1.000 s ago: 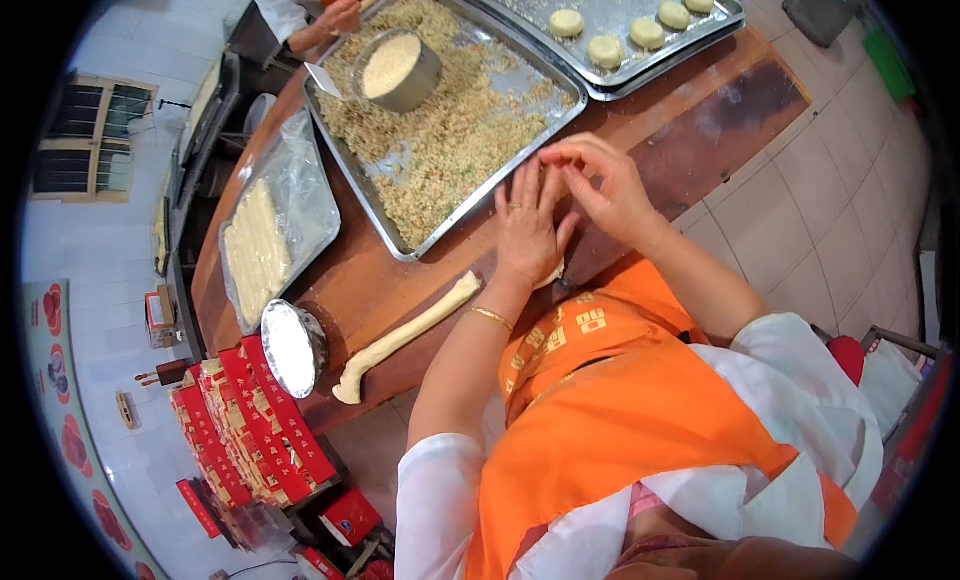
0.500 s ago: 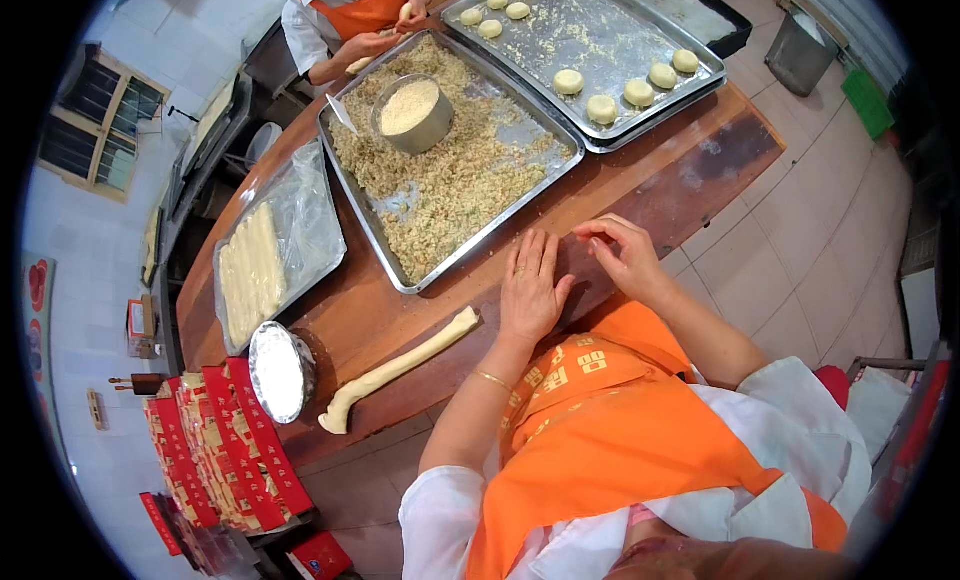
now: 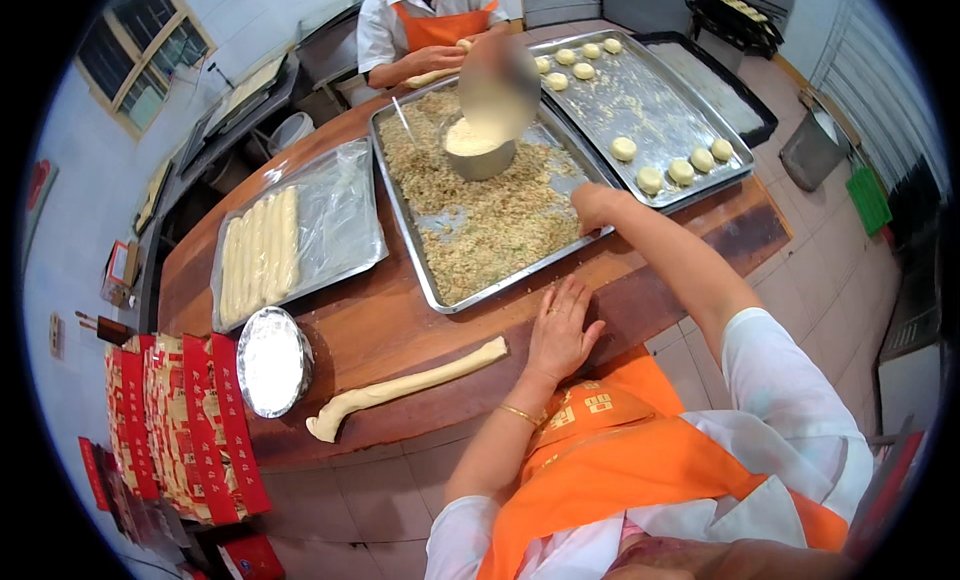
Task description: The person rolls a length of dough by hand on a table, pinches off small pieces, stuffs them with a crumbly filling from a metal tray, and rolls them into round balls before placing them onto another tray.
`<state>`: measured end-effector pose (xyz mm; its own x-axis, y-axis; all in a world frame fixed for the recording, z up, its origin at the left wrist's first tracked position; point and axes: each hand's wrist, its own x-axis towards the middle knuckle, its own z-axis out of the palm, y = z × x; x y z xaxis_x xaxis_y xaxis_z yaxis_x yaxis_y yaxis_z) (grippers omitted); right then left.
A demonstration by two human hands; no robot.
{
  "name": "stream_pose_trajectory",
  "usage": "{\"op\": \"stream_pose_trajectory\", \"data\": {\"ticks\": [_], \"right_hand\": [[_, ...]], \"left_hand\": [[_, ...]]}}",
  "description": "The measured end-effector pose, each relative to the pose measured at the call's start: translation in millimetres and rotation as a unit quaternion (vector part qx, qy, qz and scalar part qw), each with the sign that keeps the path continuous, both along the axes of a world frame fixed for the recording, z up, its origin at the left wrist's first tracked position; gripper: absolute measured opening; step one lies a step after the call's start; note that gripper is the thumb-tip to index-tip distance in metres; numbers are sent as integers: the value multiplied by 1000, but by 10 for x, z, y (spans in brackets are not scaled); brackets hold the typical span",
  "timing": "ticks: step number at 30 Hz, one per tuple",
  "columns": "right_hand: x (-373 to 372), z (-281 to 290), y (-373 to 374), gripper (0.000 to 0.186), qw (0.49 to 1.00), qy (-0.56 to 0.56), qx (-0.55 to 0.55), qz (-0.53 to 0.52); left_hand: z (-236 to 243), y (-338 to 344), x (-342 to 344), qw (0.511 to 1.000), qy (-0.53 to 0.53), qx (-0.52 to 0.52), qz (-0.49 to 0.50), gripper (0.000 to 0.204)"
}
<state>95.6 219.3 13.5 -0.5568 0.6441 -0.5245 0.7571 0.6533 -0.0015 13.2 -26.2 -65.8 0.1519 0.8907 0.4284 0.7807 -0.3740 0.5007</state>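
Observation:
My left hand (image 3: 563, 332) lies palm down at the table's near edge, its fingers stretched out and holding nothing. Just left of it rests a long rope of dough (image 3: 405, 382) with a thicker, bent end. My right hand (image 3: 597, 208) reaches over the right rim of a metal tray (image 3: 440, 302) of crumbly, oat-coloured filling (image 3: 510, 235). Its fingers are curled downward at the filling's edge, and whatever they hold is hidden. A round metal container (image 3: 482, 162) of pale crumbs stands in the filling, partly covered by a blurred patch.
Round dough pieces (image 3: 650, 180) sit on a floured tray (image 3: 640, 90) at the far right. Dough strips (image 3: 262, 250) lie on a plastic-covered tray (image 3: 345, 220) at left. Nearer are a shiny round bowl (image 3: 273, 362) and red packages (image 3: 190, 425). Across the table, a co-worker (image 3: 440, 30) handles dough.
My right hand has moved from beside my left hand up and away to the filling tray's rim. My left hand stays at the table edge. The view has shifted, showing more of the room.

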Motion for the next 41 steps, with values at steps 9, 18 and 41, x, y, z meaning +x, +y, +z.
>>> {"op": "stream_pose_trajectory", "data": {"ticks": [9, 18, 41], "right_hand": [[-623, -586, -53, 44, 982, 183, 1, 47], [-691, -488, -553, 65, 935, 238, 157, 212], [-732, -625, -169, 49, 713, 543, -381, -228]], "left_hand": [[-63, -4, -24, 999, -49, 20, -7, 42], [-120, -4, -5, 999, -35, -17, -10, 39], [-208, -341, -67, 993, 91, -67, 13, 58]]}}
